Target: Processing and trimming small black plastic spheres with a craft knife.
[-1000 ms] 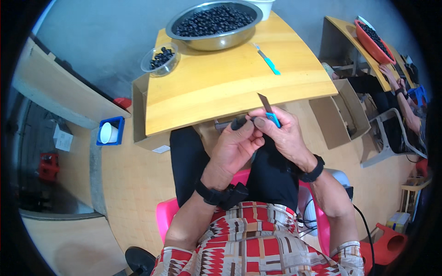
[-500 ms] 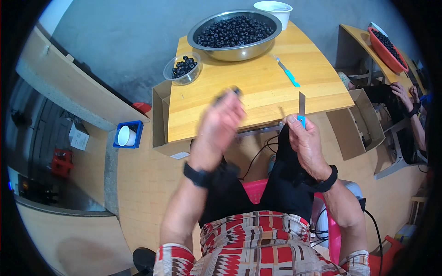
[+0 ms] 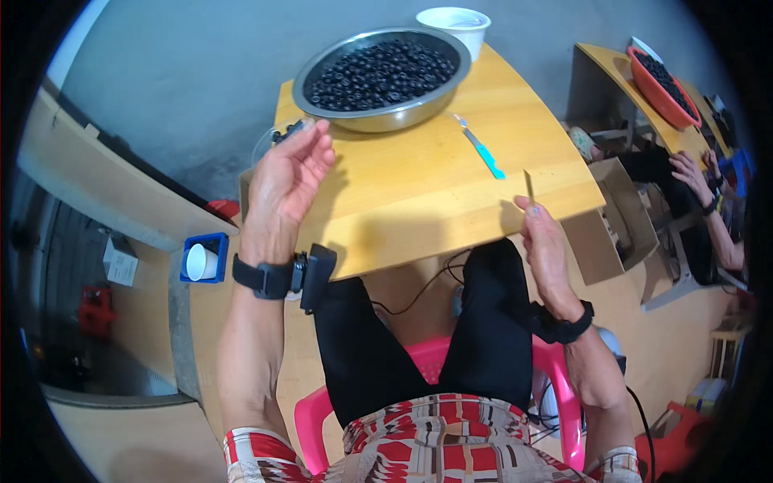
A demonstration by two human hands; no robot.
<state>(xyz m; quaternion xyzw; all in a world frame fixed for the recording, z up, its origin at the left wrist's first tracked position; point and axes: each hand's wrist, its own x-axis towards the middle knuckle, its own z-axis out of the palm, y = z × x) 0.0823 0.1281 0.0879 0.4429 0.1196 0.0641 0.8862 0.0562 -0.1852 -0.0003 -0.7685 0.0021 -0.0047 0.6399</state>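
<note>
My left hand (image 3: 291, 175) is raised over the far left of the table, fingers curled together beside a clear plastic cup (image 3: 262, 146). Dark pieces show at its fingertips, but whether they are pinched or lie in the cup behind is unclear. My right hand (image 3: 547, 245) grips a small knife (image 3: 529, 187) near the table's front right edge, blade pointing up and its handle mostly hidden by the fingers. Beyond the left hand stands a wide steel bowl (image 3: 378, 122) heaped with dark round fruits (image 3: 382, 76). A second knife with a turquoise handle (image 3: 488, 161) lies on the table.
The wooden table (image 3: 419, 193) carries a white tub (image 3: 460, 30) behind the bowl. A cardboard box (image 3: 616, 221) stands by its right side. Further right, a person sits at another table with a red basin (image 3: 664, 90) of dark fruits. A white cup (image 3: 201, 262) rests in a blue tray at left.
My left hand has swung left and away from me, from above the table's front to beside the clear cup. The right hand still grips its knife. The whole view has shifted slightly.
</note>
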